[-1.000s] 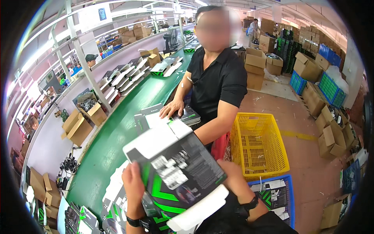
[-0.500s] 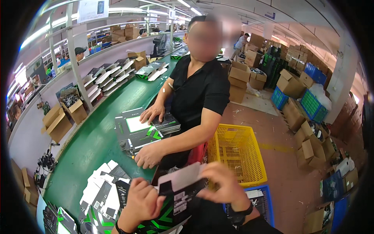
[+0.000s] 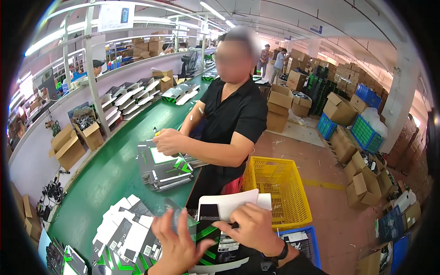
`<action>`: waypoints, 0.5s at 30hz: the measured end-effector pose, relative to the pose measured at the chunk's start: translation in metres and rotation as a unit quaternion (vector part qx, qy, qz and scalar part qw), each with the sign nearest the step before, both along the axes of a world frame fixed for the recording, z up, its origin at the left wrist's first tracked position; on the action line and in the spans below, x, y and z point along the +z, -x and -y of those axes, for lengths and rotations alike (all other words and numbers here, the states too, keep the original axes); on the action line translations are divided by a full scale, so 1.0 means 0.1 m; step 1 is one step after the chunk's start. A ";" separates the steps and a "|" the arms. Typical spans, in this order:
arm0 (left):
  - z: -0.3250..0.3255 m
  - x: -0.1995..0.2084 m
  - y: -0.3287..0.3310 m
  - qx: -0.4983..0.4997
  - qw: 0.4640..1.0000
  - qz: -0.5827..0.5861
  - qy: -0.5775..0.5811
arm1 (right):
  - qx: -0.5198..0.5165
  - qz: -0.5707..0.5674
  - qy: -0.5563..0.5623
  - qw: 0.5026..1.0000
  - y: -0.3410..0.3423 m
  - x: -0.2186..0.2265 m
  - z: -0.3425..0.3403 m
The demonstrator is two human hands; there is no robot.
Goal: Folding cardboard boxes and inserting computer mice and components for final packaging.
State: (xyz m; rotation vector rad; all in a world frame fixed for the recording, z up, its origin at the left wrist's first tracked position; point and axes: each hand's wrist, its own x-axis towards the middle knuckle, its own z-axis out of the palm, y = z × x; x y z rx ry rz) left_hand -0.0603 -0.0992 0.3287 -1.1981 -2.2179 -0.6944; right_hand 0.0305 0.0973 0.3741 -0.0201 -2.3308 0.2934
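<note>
A black, green and white cardboard box (image 3: 211, 233) with a raised white flap lies in front of me. My right hand (image 3: 254, 229) grips its right side, thumb on the black face and fingers at the white flap. My left hand (image 3: 181, 245) is at the box's left side with fingers spread. A clear plastic piece (image 3: 173, 211) shows by its fingertips; whether they touch it I cannot tell. Left of my hands lies a pile of flattened boxes (image 3: 121, 229). Across from me, a person in black (image 3: 231, 114) holds a small yellow-ended tool over stacked boxes (image 3: 167, 172).
The green table (image 3: 110, 169) runs away to the far left. Beside the person stands a yellow crate (image 3: 305, 197), with a blue crate (image 3: 315, 243) nearer me. Cartons (image 3: 364, 188) line the right side. Brown boxes (image 3: 68, 149) stand along the left wall.
My left hand has opened from a curled grip, and the clear plastic piece has come into view. The box's white flap stands higher. The other person's hands have lifted off the stack and come together.
</note>
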 end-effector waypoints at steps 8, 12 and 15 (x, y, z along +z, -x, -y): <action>-0.08 -0.17 -0.16 -0.380 0.760 0.519 -0.096 | 0.224 -0.148 0.030 0.963 0.21 0.10 0.38; -0.11 -0.17 -0.06 -0.391 0.710 0.585 -0.045 | 0.181 -0.188 0.034 0.965 0.32 -0.09 0.35; -0.05 -0.27 0.00 -0.268 0.594 0.732 -0.198 | 0.104 -0.225 0.073 0.966 0.20 -0.30 0.21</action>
